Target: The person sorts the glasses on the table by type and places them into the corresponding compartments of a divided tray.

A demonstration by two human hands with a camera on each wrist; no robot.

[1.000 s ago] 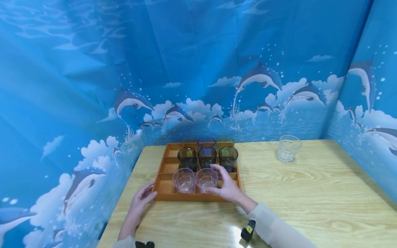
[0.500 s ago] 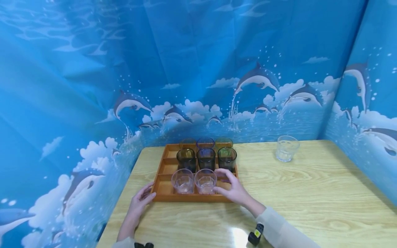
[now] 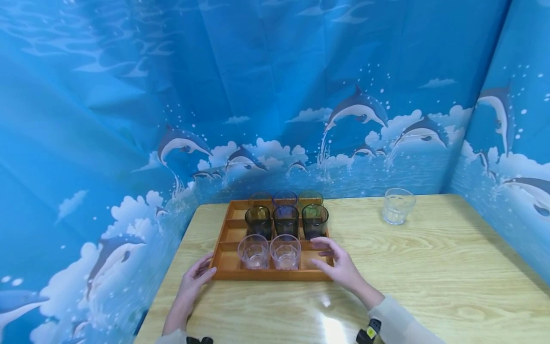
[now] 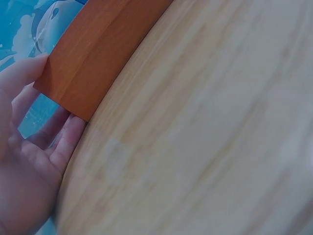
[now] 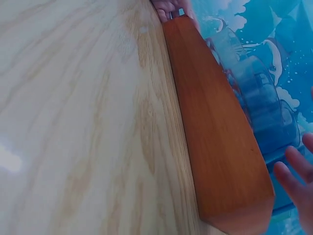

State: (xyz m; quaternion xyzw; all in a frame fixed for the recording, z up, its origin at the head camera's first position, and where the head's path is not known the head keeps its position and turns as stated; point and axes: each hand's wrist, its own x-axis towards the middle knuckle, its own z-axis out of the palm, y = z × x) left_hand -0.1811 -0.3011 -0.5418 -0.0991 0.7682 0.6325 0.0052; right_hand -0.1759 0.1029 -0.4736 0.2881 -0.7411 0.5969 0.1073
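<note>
A brown wooden compartment tray [image 3: 275, 275] lies on the table. My left hand [image 3: 192, 282] holds its front left corner; in the left wrist view the thumb [image 4: 34, 71] touches the top of the corner and the fingers lie lower down. Two clear glasses stand upright in the front row, one left [image 3: 253, 258] and one right [image 3: 285, 258]. My right hand [image 3: 343, 270] hovers over the front right end of the tray, fingers spread and holding nothing. Behind are three dark glasses [image 3: 286, 227], then a row of tinted glasses [image 3: 285, 196], partly hidden.
Another clear glass [image 3: 397, 206] stands alone at the back right of the wood-grain table [image 3: 434, 267]. A blue dolphin-printed curtain [image 3: 275, 95] hangs behind the table and along its sides.
My right hand has let go of the right-hand clear glass in the front row and moved right, away from it. That glass stays in the tray. The left hand keeps its place.
</note>
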